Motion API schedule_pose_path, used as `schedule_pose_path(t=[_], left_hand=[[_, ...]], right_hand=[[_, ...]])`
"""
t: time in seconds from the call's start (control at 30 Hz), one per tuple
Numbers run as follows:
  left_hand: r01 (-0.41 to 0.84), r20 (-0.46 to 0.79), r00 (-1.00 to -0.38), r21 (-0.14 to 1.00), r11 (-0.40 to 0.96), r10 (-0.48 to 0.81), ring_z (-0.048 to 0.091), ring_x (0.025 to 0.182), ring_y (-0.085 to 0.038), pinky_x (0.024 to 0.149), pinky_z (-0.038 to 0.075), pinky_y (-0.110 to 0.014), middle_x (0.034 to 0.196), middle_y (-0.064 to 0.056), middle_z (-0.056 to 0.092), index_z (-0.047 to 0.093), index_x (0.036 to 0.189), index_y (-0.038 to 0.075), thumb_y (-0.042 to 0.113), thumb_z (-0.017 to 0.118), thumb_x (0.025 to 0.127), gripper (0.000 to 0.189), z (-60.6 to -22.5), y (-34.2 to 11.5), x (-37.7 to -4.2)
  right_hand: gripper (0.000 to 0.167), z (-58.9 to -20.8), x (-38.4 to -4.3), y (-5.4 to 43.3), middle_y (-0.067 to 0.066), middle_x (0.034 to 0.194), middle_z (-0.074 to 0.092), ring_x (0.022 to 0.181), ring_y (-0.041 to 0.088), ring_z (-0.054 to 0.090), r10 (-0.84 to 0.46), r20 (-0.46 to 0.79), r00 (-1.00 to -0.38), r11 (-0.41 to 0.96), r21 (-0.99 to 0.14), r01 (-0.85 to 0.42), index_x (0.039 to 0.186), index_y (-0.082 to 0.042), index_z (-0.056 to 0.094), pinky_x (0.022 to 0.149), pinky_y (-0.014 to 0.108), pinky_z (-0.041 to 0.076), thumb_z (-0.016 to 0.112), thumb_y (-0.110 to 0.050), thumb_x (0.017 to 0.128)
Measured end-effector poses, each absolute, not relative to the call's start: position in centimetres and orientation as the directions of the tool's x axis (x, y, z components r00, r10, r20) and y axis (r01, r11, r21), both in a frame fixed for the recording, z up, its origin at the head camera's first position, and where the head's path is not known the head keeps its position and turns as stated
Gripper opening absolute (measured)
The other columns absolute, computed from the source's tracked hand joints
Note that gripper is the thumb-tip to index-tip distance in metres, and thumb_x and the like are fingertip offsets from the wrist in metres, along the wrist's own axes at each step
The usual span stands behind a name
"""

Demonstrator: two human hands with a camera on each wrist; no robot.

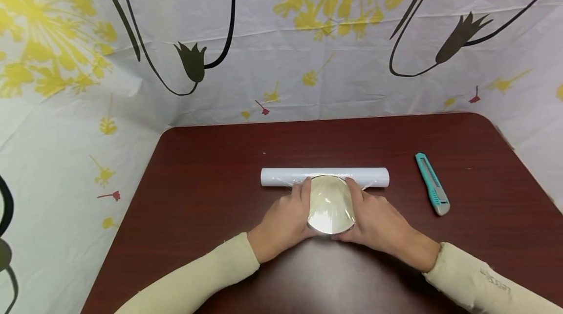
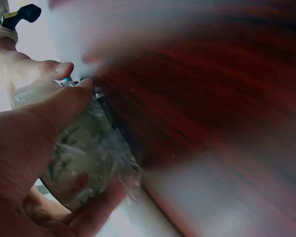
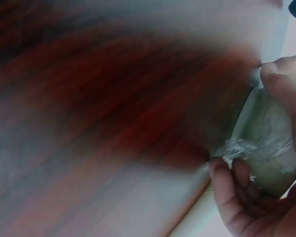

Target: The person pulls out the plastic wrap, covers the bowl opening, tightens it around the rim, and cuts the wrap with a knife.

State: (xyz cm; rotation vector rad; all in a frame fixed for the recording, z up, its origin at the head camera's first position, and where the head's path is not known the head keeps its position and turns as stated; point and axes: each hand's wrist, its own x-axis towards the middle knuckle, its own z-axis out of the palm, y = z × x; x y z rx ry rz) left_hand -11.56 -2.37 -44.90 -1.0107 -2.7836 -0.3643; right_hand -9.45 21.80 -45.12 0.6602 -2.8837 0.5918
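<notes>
Both hands hold a round, cream-coloured bowl (image 1: 331, 204) between them at the middle of the table. Clear plastic wrap (image 2: 108, 153) is stretched across its top, shining in the light, and lies crumpled along its side. Green and red marks show on the bowl's side in the left wrist view. The left hand (image 1: 288, 214) grips the bowl from the left, fingers at the far side and thumb at the near side. From the right, the right hand (image 1: 378, 219) grips it in the same way. Wrinkled film touches the right fingertips (image 3: 218, 168). The bowl's underside is hidden.
Just behind the bowl lies a white roll (image 1: 281, 177), sideways on the dark red-brown table (image 1: 211, 172). A teal utility knife (image 1: 432, 183) lies to the right. White patterned cloth (image 1: 246, 79) hangs behind the table's far edge and at its sides.
</notes>
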Motion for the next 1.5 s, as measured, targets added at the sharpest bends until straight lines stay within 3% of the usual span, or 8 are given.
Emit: schedule_pose_path(t=[0.2, 0.37, 0.53, 0.7, 0.93, 1.13, 1.3, 1.5], left_hand=[[0.731, 0.257, -0.672, 0.076, 0.678, 0.695, 0.078, 0.085, -0.029, 0.070, 0.066, -0.034, 0.116, -0.021, 0.071, 0.043, 0.151, -0.015, 0.052, 0.102, 0.074, 0.118, -45.1, -3.5, -13.0], [0.803, 0.236, -0.589, 0.063, 0.593, 0.773, 0.079, 0.099, -0.029, 0.081, 0.066, -0.035, 0.122, -0.020, 0.074, 0.046, 0.150, -0.013, 0.045, 0.104, 0.076, 0.111, -45.0, -4.5, -14.6], [0.867, 0.292, -0.474, -0.007, 0.498, 0.830, 0.081, 0.093, -0.022, 0.077, 0.066, -0.032, 0.110, -0.014, 0.080, 0.055, 0.144, -0.010, 0.044, 0.104, 0.076, 0.100, -45.1, -5.4, -16.1], [0.893, 0.325, -0.415, -0.034, 0.449, 0.850, 0.079, 0.081, -0.018, 0.069, 0.065, -0.032, 0.101, -0.004, 0.080, 0.059, 0.137, -0.004, 0.048, 0.102, 0.075, 0.092, -45.1, -5.6, -17.1], [0.909, 0.388, -0.318, -0.135, 0.395, 0.865, 0.074, 0.066, -0.016, 0.059, 0.062, -0.031, 0.090, 0.002, 0.075, 0.060, 0.132, -0.003, 0.031, 0.092, 0.091, 0.062, -45.4, -5.9, -18.0], [0.904, 0.397, -0.282, -0.195, 0.380, 0.874, 0.071, 0.065, -0.015, 0.056, 0.060, -0.031, 0.081, 0.001, 0.071, 0.062, 0.134, -0.003, 0.001, 0.075, 0.100, 0.037, -45.4, -6.3, -18.1], [0.871, 0.428, -0.280, -0.263, 0.415, 0.859, 0.077, 0.084, -0.017, 0.067, 0.064, -0.031, 0.103, -0.005, 0.079, 0.070, 0.131, -0.002, 0.003, 0.074, 0.101, 0.031, -45.4, -6.0, -18.1], [0.862, 0.463, -0.311, -0.230, 0.452, 0.830, 0.077, 0.085, -0.020, 0.067, 0.064, -0.031, 0.101, -0.009, 0.077, 0.073, 0.128, -0.002, 0.000, 0.076, 0.099, 0.030, -45.7, -5.6, -17.9]], right_hand=[[0.110, -45.9, -10.2, 22.5, 0.011, 0.084, 0.068, 0.063, 0.028, 0.069, -0.470, 0.339, -0.815, 0.788, -0.256, -0.561, 0.142, 0.006, 0.042, 0.051, 0.042, 0.058, 0.103, -0.036, 0.061], [0.100, -45.7, -11.0, 23.6, 0.009, 0.079, 0.069, 0.068, 0.029, 0.073, -0.523, 0.314, -0.793, 0.757, -0.257, -0.601, 0.137, 0.002, 0.046, 0.057, 0.043, 0.061, 0.106, -0.032, 0.065], [0.092, -45.3, -11.9, 24.2, 0.007, 0.075, 0.068, 0.063, 0.027, 0.072, -0.563, 0.274, -0.780, 0.736, -0.263, -0.624, 0.130, -0.004, 0.049, 0.055, 0.039, 0.059, 0.109, -0.031, 0.065], [0.086, -44.8, -13.0, 24.2, -0.004, 0.064, 0.057, 0.052, 0.020, 0.061, -0.583, 0.223, -0.782, 0.732, -0.273, -0.624, 0.117, -0.008, 0.048, 0.048, 0.034, 0.051, 0.108, -0.040, 0.064], [0.079, -44.5, -13.6, 24.5, -0.009, 0.062, 0.051, 0.052, 0.015, 0.056, -0.606, 0.165, -0.778, 0.732, -0.267, -0.627, 0.114, -0.010, 0.047, 0.049, 0.033, 0.048, 0.106, -0.039, 0.070], [0.065, -44.6, -13.5, 24.8, -0.012, 0.061, 0.047, 0.051, 0.008, 0.050, -0.611, 0.183, -0.770, 0.730, -0.246, -0.638, 0.110, -0.011, 0.047, 0.049, 0.028, 0.045, 0.103, -0.020, 0.077], [0.064, -44.7, -13.7, 24.8, -0.012, 0.059, 0.044, 0.049, 0.009, 0.046, -0.608, 0.217, -0.764, 0.735, -0.212, -0.645, 0.109, -0.011, 0.048, 0.047, 0.029, 0.044, 0.102, -0.016, 0.076], [0.056, -44.7, -14.0, 24.5, -0.010, 0.057, 0.041, 0.048, 0.014, 0.045, -0.593, 0.230, -0.772, 0.745, -0.206, -0.634, 0.105, -0.011, 0.048, 0.046, 0.033, 0.042, 0.097, -0.011, 0.077]])
